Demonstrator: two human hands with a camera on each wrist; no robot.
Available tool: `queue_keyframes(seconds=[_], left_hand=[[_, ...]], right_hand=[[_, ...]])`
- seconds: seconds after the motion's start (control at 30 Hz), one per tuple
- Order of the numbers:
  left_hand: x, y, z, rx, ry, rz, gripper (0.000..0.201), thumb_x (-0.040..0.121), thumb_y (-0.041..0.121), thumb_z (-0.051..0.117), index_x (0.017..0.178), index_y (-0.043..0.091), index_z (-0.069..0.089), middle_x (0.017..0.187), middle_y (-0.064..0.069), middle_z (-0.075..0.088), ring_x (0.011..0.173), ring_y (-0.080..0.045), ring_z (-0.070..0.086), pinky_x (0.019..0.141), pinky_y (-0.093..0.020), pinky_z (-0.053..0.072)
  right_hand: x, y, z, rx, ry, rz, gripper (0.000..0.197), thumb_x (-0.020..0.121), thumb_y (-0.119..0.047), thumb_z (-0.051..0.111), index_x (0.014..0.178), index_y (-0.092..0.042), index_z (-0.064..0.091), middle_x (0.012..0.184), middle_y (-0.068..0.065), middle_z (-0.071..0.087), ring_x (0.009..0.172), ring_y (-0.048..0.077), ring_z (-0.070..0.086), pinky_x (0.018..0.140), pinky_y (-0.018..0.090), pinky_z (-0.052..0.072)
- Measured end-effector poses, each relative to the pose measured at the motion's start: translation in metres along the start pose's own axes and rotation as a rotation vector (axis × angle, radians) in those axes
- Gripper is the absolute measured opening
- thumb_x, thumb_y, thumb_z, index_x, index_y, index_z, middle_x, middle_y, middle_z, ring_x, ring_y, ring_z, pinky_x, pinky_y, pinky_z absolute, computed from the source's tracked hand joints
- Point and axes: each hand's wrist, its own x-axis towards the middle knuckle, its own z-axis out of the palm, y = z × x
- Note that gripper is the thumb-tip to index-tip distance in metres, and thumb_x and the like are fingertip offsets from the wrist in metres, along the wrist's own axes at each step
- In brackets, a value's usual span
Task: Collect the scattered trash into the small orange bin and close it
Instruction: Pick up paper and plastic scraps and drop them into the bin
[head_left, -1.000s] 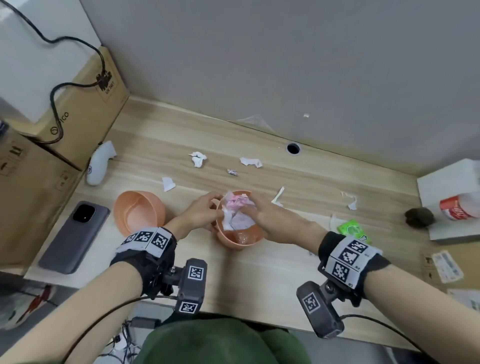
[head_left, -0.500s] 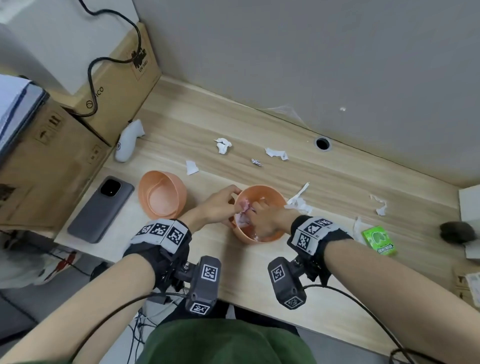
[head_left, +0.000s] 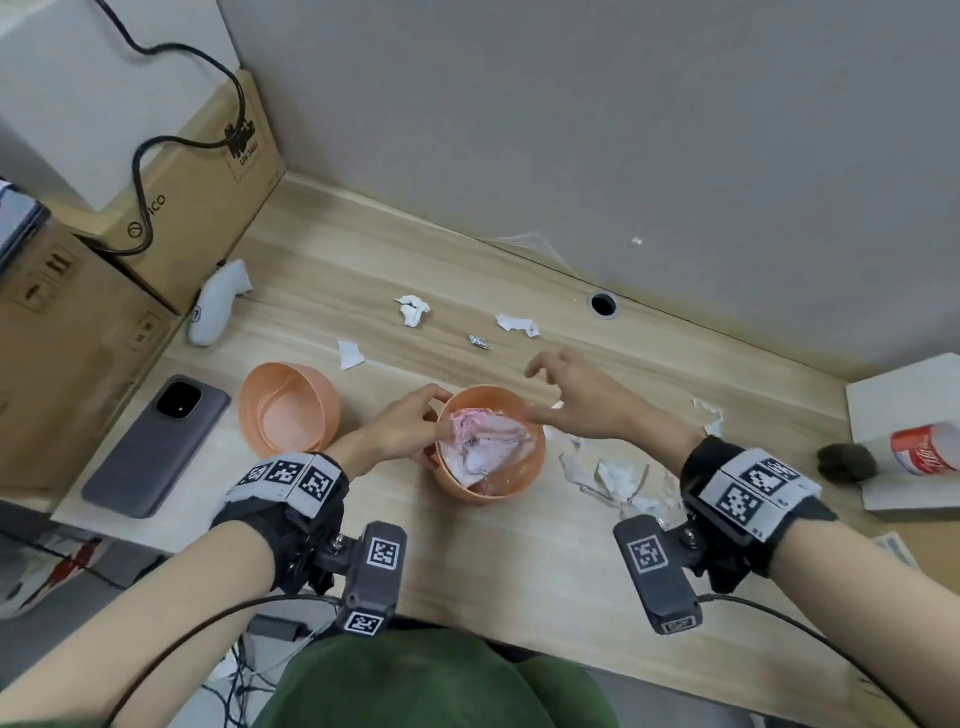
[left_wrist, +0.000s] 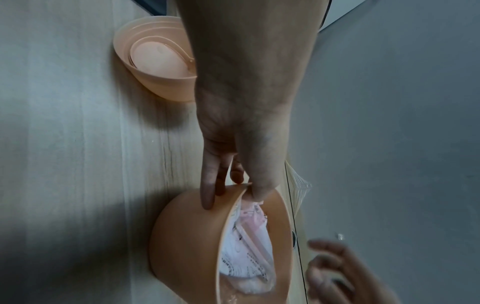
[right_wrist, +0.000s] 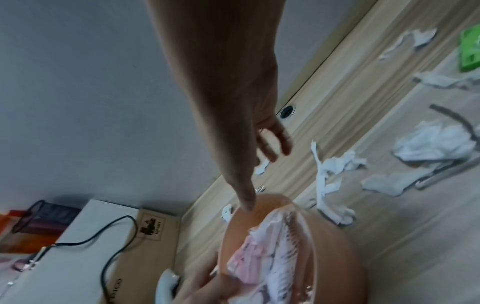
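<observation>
The small orange bin (head_left: 493, 491) stands open on the wooden desk with a pink and white wrapper (head_left: 483, 441) stuffed inside. My left hand (head_left: 434, 431) grips its left rim, thumb inside and fingers on the outer wall (left_wrist: 187, 236). Above the bin's far right edge hovers my right hand (head_left: 535, 392), fingers spread and empty. The orange lid (head_left: 288, 408) lies upside down to the left. White paper scraps (head_left: 413, 309) and a foil bit (head_left: 479, 341) lie behind the bin. A crumpled pile (head_left: 618, 478) sits to its right.
A grey phone (head_left: 156, 447) and a white controller (head_left: 215, 309) lie at the left beside cardboard boxes (head_left: 197, 197). At the right are a red-labelled bottle (head_left: 924, 449), a dark ball (head_left: 847, 462) and a green packet (right_wrist: 470, 51). A cable hole (head_left: 602, 304) sits near the wall.
My right hand was pressing the wrapper down inside the bin; it has come out, risen and opened. The left hand keeps its grip on the rim.
</observation>
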Motion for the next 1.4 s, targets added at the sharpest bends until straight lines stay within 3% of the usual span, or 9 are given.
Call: queue_keyframes(seconds=[0.13,0.27,0.43,0.53,0.7,0.93,1.13,1.27,1.4], left_hand=[[0.003,-0.001,0.001,0.044,0.046,-0.015,0.037,0.085,0.010,0.061,0.120,0.020,0.054,0.098,-0.007,0.061,0.089,-0.022,0.066,0.069,-0.037,0.062],[-0.001,-0.002,-0.001,0.107,0.082,-0.024,0.037,0.083,0.015,0.062,0.119,0.022,0.054,0.111,-0.012,0.063,0.102,-0.030,0.064,0.077,-0.048,0.060],[-0.008,-0.030,-0.021,0.115,0.235,-0.146,0.039,0.084,0.017,0.063,0.122,0.019,0.054,0.110,-0.012,0.065,0.102,-0.031,0.063,0.080,-0.044,0.059],[-0.005,-0.026,-0.016,0.206,0.242,-0.144,0.040,0.081,0.023,0.064,0.120,0.018,0.052,0.105,-0.008,0.065,0.094,-0.029,0.063,0.081,-0.041,0.058],[-0.002,-0.041,-0.026,0.048,0.263,-0.232,0.042,0.082,0.018,0.063,0.123,0.017,0.053,0.099,-0.011,0.062,0.097,-0.031,0.065,0.074,-0.042,0.061],[-0.004,-0.032,-0.026,-0.200,0.097,-0.112,0.043,0.085,0.013,0.066,0.124,0.020,0.051,0.089,-0.005,0.050,0.060,-0.014,0.059,0.065,-0.033,0.061],[-0.010,-0.030,-0.027,-0.146,0.100,-0.063,0.043,0.086,0.004,0.059,0.125,0.020,0.055,0.091,-0.006,0.047,0.075,-0.021,0.062,0.066,-0.035,0.062],[-0.019,-0.032,-0.037,-0.125,0.120,-0.042,0.040,0.087,0.004,0.058,0.122,0.023,0.057,0.091,-0.005,0.048,0.076,-0.020,0.060,0.069,-0.036,0.060],[-0.025,-0.032,-0.045,-0.139,0.149,-0.020,0.036,0.087,0.011,0.063,0.120,0.023,0.057,0.087,-0.006,0.049,0.077,-0.024,0.056,0.077,-0.053,0.056]], right_hand=[[-0.005,0.015,0.016,-0.114,-0.202,0.121,0.039,0.080,-0.040,0.068,0.105,-0.014,0.055,0.096,0.008,0.069,0.077,0.020,0.060,0.068,0.031,0.048],[0.004,0.013,0.027,0.095,-0.096,0.123,0.017,0.083,-0.022,0.063,0.085,-0.006,0.060,0.079,0.014,0.073,0.050,0.016,0.059,0.039,0.020,0.044],[0.038,-0.018,0.037,0.079,-0.063,-0.077,0.023,0.085,-0.035,0.063,0.096,-0.014,0.059,0.075,-0.003,0.066,0.062,0.003,0.055,0.065,0.028,0.046],[0.036,-0.028,0.040,0.113,-0.050,-0.225,0.021,0.083,-0.019,0.063,0.104,-0.020,0.059,0.081,-0.010,0.063,0.071,0.008,0.060,0.071,0.026,0.045],[0.073,-0.071,0.064,-0.120,-0.443,-0.442,0.041,0.082,-0.013,0.059,0.122,-0.023,0.059,0.103,0.002,0.065,0.083,0.015,0.053,0.072,0.024,0.036],[0.102,-0.056,0.089,-0.561,-0.752,-0.321,0.049,0.077,-0.038,0.062,0.124,-0.023,0.057,0.137,0.001,0.049,0.128,0.027,0.040,0.106,0.047,0.034],[0.096,-0.067,0.054,-0.203,-0.896,-0.254,0.046,0.091,-0.026,0.055,0.136,-0.024,0.045,0.135,-0.001,0.051,0.113,0.014,0.049,0.098,0.034,0.045],[0.085,-0.080,0.007,0.156,-0.780,-0.274,0.027,0.092,-0.021,0.057,0.119,-0.021,0.062,0.101,-0.008,0.065,0.086,0.009,0.065,0.071,0.019,0.055],[0.107,-0.070,-0.003,0.279,-0.429,-0.227,0.021,0.091,-0.018,0.057,0.111,-0.017,0.063,0.094,0.002,0.063,0.076,0.012,0.061,0.067,0.026,0.052]])
